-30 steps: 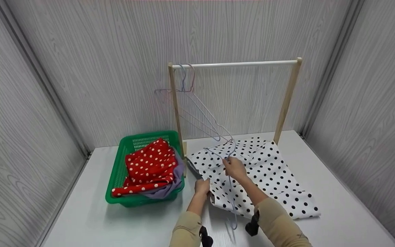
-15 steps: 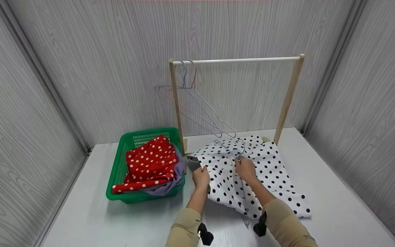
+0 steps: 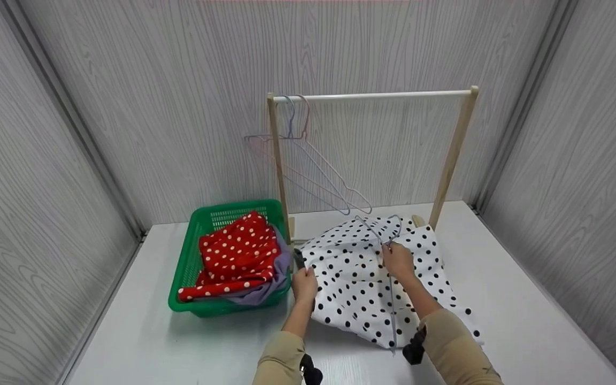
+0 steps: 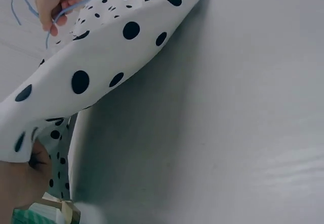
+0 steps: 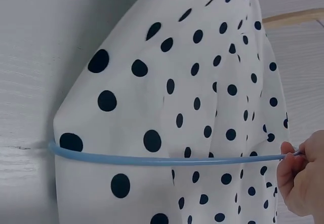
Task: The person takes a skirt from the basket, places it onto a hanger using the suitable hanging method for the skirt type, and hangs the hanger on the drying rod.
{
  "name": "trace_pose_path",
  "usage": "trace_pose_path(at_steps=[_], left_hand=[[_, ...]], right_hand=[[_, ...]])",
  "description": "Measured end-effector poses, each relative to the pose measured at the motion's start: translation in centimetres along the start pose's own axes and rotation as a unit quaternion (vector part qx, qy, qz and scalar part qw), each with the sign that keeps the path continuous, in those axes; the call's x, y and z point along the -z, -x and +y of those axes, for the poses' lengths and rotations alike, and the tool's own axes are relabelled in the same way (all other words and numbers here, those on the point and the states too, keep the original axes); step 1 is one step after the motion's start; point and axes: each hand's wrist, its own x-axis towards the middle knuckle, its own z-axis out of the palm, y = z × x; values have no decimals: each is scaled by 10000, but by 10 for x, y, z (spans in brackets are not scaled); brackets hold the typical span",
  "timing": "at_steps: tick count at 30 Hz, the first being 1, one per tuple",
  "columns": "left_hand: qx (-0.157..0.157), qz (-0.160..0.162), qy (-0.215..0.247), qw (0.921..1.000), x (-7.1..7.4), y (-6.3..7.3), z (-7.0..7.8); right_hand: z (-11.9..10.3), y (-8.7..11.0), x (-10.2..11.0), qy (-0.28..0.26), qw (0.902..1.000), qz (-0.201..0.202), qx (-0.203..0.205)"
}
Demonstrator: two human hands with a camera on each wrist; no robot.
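A white cloth with black polka dots [image 3: 351, 272] spreads over the table below the rack, its front part lifted. At its left edge, my left hand [image 3: 304, 286] grips the fabric, and a dark grey strip shows beside the fingers. My right hand [image 3: 399, 263] pinches a light blue clothes hanger [image 3: 392, 305] near the hook. In the right wrist view one long hanger bar [image 5: 152, 160] crosses the front of the cloth. The fabric hides most of my left hand [image 4: 23, 183] in the left wrist view.
A green basket [image 3: 179, 278] at left holds a red dotted cloth [image 3: 238, 248] and a purple cloth [image 3: 265, 289]. Behind stands a wooden-legged rack with a white rail [image 3: 377, 96]; a blue hanger [image 3: 291, 120] and a pink hanger [image 3: 306, 120] hang at its left end.
My right hand has moved to the right with the hanger, which now lies further across the cloth. My left hand has shifted slightly left, and the cloth's left edge has moved with it.
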Motion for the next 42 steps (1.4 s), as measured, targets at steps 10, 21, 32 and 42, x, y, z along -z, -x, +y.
trace_pose_path(at_steps=[10,21,32,42], left_hand=[[-566,-461,-2062,9758,1,9,-6],[-2554,-1170,-4904,8250,-14,25,9],[-2227,-2172,-5370,7841,-23,14,16],[-1427,-2718,-4912,8152,-13,11,-11]], right_hand=[[4,-1,8,-41,9998,-202,-36],[-3,-2,12,254,9990,-291,245],[-2,-5,16,-383,9942,-339,942],[-28,-7,31,-310,9966,-288,710]])
